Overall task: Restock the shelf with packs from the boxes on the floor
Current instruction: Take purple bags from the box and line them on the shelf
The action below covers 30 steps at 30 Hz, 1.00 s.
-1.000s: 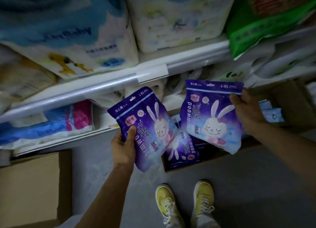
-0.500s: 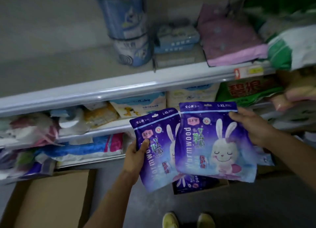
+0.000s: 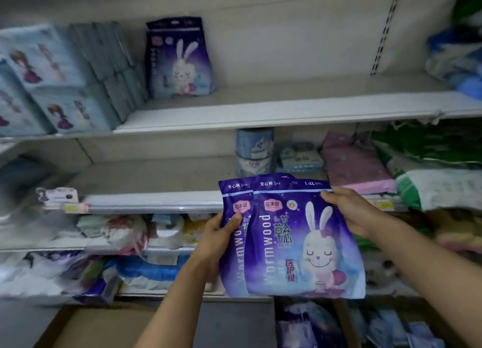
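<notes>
While overlapped before the shelf (image 3: 260, 118), 2 purple packs (image 3: 300, 238), left hand (image 3: 219, 233) and right hand (image 3: 352, 212) each in pinching grip.

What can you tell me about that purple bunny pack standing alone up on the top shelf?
The pack is a glossy purple plastic pouch, fading to pale blue at the bottom, with a white cartoon rabbit on its front. It stands upright on the upper shelf, close beside a stack of light blue packs on its left. No hand touches it.
</notes>
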Available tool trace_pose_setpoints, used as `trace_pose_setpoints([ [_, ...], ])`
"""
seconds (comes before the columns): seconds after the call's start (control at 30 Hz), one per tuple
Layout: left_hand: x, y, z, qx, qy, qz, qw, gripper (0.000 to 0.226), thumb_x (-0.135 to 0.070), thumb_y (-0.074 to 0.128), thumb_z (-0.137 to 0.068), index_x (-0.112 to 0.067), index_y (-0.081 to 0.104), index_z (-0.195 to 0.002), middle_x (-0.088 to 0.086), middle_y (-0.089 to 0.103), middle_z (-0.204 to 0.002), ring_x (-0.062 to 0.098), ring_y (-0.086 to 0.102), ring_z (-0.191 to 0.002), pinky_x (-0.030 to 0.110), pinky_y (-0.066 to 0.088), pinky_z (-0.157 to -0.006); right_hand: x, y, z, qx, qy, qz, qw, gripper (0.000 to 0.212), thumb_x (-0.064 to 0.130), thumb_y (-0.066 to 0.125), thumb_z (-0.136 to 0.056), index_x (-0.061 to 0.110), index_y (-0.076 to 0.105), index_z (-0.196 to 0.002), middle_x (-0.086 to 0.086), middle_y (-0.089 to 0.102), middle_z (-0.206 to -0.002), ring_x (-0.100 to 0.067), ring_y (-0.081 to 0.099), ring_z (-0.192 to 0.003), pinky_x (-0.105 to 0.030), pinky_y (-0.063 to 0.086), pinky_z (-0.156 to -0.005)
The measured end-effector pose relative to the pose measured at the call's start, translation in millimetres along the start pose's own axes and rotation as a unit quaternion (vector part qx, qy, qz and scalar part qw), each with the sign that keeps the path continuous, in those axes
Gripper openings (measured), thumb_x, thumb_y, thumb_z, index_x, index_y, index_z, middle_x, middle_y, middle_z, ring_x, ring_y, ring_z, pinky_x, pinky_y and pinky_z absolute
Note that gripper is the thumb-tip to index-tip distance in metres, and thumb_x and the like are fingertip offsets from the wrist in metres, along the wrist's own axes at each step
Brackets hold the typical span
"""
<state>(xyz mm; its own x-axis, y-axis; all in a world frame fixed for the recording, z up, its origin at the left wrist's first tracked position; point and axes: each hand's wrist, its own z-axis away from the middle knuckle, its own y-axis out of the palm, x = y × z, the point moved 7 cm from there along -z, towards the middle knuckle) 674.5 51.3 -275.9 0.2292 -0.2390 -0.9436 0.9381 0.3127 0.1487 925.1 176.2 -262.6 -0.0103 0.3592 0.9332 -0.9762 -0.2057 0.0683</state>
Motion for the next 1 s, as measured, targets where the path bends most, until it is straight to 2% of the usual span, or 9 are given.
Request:
trace_pose_setpoints([
  [0.1,-24.7,-0.3,9.6,-0.013,0.015,0.019,1.000,0.028,-0.025,0.061,-0.095,-0.007,0.067,-0.117,0.015,0.075,-0.100,0.028,0.073,-0.085,0.041,0.059,-0.080,27.4,18.0,7.9,0.018,-0.023,0.021,0.999,0.020,0.008,0.044,-0.101,0.006,0.063,-0.095,-0.012,0.072,-0.074,-0.023,0.068,-0.062,-0.036,0.054,-0.064],
  [0.23,-51.3,9.1,23.0,0.016,0.013,0.061,0.998,0.046,-0.047,0.059,-0.091,-0.011,0.069,-0.116,0.014,0.073,-0.109,0.032,0.070,-0.103,0.047,0.055,-0.093,65.6,28.7,13.0,0.004,-0.073,0.074,0.995,0.017,0.005,0.044,-0.101,0.004,0.061,-0.101,-0.014,0.067,-0.080,-0.025,0.061,-0.070,-0.036,0.048,-0.070],
  [0.4,-78.3,19.8,36.3,0.021,0.068,0.009,0.997,0.050,-0.026,0.078,-0.074,-0.008,0.063,-0.118,0.012,0.075,-0.106,0.029,0.073,-0.093,0.038,0.058,-0.079,98.7,33.9,17.6,0.009,-0.092,0.091,0.992,0.024,0.005,0.045,-0.101,0.011,0.059,-0.082,-0.011,0.065,-0.077,-0.022,0.060,-0.067,-0.033,0.048,-0.065],
  [0.5,-90.3,21.9,37.1,-0.004,0.083,0.018,0.996,0.034,-0.008,0.076,-0.080,-0.007,0.064,-0.111,0.014,0.075,-0.100,0.025,0.073,-0.081,0.033,0.059,-0.067,116.4,38.0,19.5,0.021,-0.108,0.093,0.990,0.022,0.005,0.045,-0.100,0.010,0.056,-0.082,-0.014,0.064,-0.079,-0.023,0.060,-0.066,-0.035,0.049,-0.064],
  [0.6,-99.8,17.4,37.4,-0.031,0.099,0.031,0.994,0.028,-0.003,0.074,-0.081,-0.007,0.065,-0.107,0.013,0.076,-0.095,0.022,0.073,-0.073,0.031,0.059,-0.062,127.7,45.4,24.8,0.061,-0.111,0.046,0.991,0.019,0.007,0.045,-0.101,0.010,0.056,-0.085,-0.009,0.068,-0.064,-0.018,0.063,-0.049,-0.029,0.051,-0.042],
  [0.67,-103.2,10.8,36.1,-0.046,0.112,0.029,0.992,0.029,-0.002,0.074,-0.081,-0.006,0.065,-0.108,0.012,0.076,-0.094,0.022,0.073,-0.073,0.032,0.059,-0.062,129.3,50.8,28.2,0.095,-0.105,0.008,0.990,0.016,0.009,0.048,-0.100,0.009,0.059,-0.088,-0.004,0.068,-0.057,-0.014,0.064,-0.045,-0.028,0.051,-0.039],
  [0.77,-105.4,-3.8,38.2,-0.080,0.122,0.033,0.989,0.030,-0.001,0.075,-0.080,-0.006,0.065,-0.108,0.013,0.076,-0.094,0.024,0.073,-0.073,0.033,0.059,-0.063,121.2,59.0,27.4,0.166,-0.096,-0.014,0.981,0.012,0.014,0.056,-0.095,0.003,0.062,-0.095,-0.011,0.072,-0.070,-0.019,0.068,-0.056,-0.031,0.057,-0.052],
  [0.9,-110.7,-30.9,43.0,-0.137,0.136,0.071,0.979,0.031,0.002,0.074,-0.080,-0.005,0.065,-0.109,0.015,0.076,-0.094,0.024,0.073,-0.071,0.033,0.059,-0.061,105.3,73.1,25.7,0.222,-0.071,0.051,0.971,0.043,0.024,0.074,-0.070,-0.001,0.067,-0.105,-0.018,0.074,-0.095,-0.030,0.070,-0.083,-0.042,0.055,-0.083],
  [1.0,-115.6,-53.1,44.8,-0.163,0.144,0.086,0.972,0.035,0.003,0.074,-0.079,-0.003,0.064,-0.113,0.020,0.074,-0.102,0.028,0.071,-0.074,0.037,0.061,-0.067,98.2,92.0,25.0,0.241,-0.067,0.116,0.961,0.064,0.029,0.087,-0.053,0.004,0.068,-0.109,-0.016,0.074,-0.101,-0.035,0.069,-0.095,-0.050,0.052,-0.093],
])
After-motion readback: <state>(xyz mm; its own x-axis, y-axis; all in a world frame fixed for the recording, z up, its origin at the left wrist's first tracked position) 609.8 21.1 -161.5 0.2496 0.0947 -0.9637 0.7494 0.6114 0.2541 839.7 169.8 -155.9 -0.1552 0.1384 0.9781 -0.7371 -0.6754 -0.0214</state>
